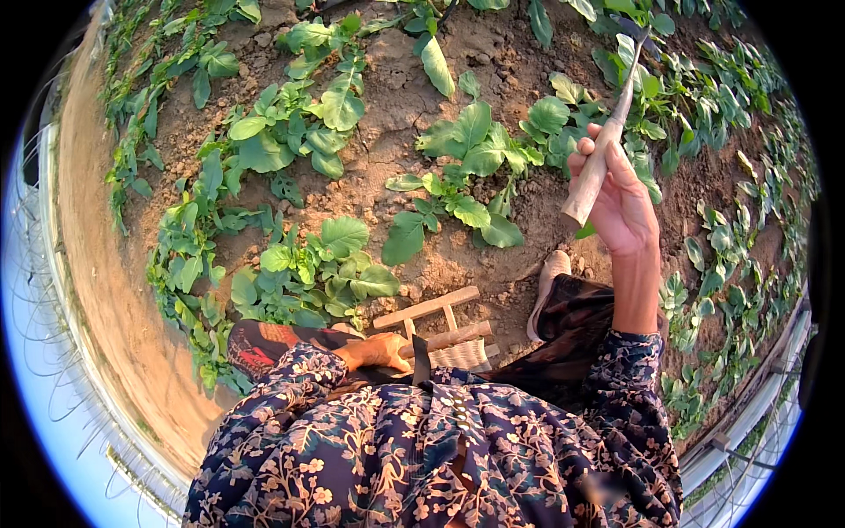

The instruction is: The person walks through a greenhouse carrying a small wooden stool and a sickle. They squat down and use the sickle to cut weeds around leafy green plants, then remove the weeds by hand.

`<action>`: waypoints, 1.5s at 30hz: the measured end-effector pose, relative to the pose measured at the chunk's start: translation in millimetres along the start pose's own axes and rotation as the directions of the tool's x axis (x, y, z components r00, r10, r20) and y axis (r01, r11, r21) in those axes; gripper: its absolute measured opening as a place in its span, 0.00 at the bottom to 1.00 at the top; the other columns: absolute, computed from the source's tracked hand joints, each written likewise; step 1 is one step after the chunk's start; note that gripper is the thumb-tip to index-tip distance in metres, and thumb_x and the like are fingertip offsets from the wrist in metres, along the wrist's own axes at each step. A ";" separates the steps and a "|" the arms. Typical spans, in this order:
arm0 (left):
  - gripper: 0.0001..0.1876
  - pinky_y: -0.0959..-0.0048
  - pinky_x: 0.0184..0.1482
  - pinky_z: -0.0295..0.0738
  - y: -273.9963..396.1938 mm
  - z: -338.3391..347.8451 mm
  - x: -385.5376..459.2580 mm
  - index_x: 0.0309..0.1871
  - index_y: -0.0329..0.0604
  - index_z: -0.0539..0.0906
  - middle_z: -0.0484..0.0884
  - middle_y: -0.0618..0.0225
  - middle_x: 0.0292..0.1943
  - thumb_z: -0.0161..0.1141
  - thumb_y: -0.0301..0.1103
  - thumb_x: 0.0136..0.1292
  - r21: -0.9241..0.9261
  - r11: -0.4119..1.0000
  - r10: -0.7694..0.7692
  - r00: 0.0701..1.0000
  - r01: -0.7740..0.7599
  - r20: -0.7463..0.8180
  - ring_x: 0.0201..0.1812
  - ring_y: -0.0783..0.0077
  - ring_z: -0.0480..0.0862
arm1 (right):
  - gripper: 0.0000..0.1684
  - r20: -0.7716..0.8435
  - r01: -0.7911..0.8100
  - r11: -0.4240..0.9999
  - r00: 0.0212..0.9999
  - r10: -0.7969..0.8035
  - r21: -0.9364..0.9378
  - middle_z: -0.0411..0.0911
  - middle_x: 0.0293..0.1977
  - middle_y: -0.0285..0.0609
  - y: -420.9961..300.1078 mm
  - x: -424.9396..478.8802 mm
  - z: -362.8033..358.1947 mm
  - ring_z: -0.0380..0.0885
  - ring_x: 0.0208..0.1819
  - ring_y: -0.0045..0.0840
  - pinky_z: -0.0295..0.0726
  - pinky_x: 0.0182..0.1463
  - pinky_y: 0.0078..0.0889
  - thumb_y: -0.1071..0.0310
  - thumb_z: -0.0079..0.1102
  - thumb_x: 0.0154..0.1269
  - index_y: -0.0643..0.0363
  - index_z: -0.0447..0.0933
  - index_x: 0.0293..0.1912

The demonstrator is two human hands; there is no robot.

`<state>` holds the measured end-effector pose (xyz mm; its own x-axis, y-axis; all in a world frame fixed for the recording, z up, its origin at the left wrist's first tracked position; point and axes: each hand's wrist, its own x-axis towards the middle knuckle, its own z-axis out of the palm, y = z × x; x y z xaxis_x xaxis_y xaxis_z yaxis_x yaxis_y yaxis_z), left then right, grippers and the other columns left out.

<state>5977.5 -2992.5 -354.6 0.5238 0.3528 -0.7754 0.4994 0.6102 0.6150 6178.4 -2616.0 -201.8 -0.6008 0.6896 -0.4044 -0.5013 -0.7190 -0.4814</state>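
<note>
My right hand (pixel 624 204) is raised at the right of the view, its fingers wrapped around the wooden handle of a hand hoe (pixel 597 173). The tool's thin metal neck points up and away, and leaves partly hide its dark head. Low in the middle, my left hand (pixel 377 351) grips the rail of a small wooden stool (pixel 455 335) with a woven seat. My shirt covers part of this stool. Leafy green plants (pixel 475 148) grow from the soil just beyond both hands.
Dry, cracked soil (pixel 389 132) runs between the plant rows. One shoe (pixel 551 284) rests on the ground beside the stool. More leafy plants (pixel 719 244) line the right side. A bare dirt path (pixel 92 218) curves along the left, bordered by a pale edge.
</note>
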 end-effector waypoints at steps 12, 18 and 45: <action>0.34 0.69 0.41 0.73 37.4 -31.3 -18.6 0.59 0.41 0.71 0.80 0.59 0.36 0.67 0.47 0.51 0.107 0.992 0.102 0.907 -0.063 -0.409 0.38 0.65 0.80 | 0.16 -0.112 -0.227 0.914 0.973 0.201 -0.335 0.78 0.40 0.33 92.1 2.0 0.8 0.72 0.42 0.24 0.71 0.46 0.36 0.62 0.59 0.62 0.50 0.71 0.49; 0.43 0.69 0.52 0.72 106.1 -50.3 -80.5 0.70 0.43 0.52 0.74 0.56 0.50 0.66 0.31 0.54 -0.147 0.621 0.318 0.418 -0.770 -0.851 0.51 0.64 0.76 | 0.16 -0.056 -0.292 0.903 0.956 0.289 -0.314 0.76 0.41 0.35 212.7 -45.1 29.0 0.77 0.42 0.24 0.79 0.45 0.32 0.68 0.59 0.61 0.53 0.70 0.49; 0.13 0.60 0.34 0.72 127.2 -249.8 43.0 0.48 0.45 0.74 0.77 0.53 0.29 0.51 0.31 0.60 0.450 0.888 0.456 0.296 -0.093 -0.839 0.32 0.51 0.79 | 0.09 -0.112 -0.135 -0.039 0.926 -0.361 -0.990 0.77 0.23 0.46 66.2 80.9 -144.7 0.78 0.27 0.34 0.75 0.35 0.37 0.73 0.47 0.51 0.58 0.78 0.30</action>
<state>5891.2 -2722.5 -345.6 -0.1958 0.9782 -0.0696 0.7056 0.1898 0.6828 6186.7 -2595.4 -378.9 -0.3053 0.9078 -0.2877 0.7172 0.0205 -0.6966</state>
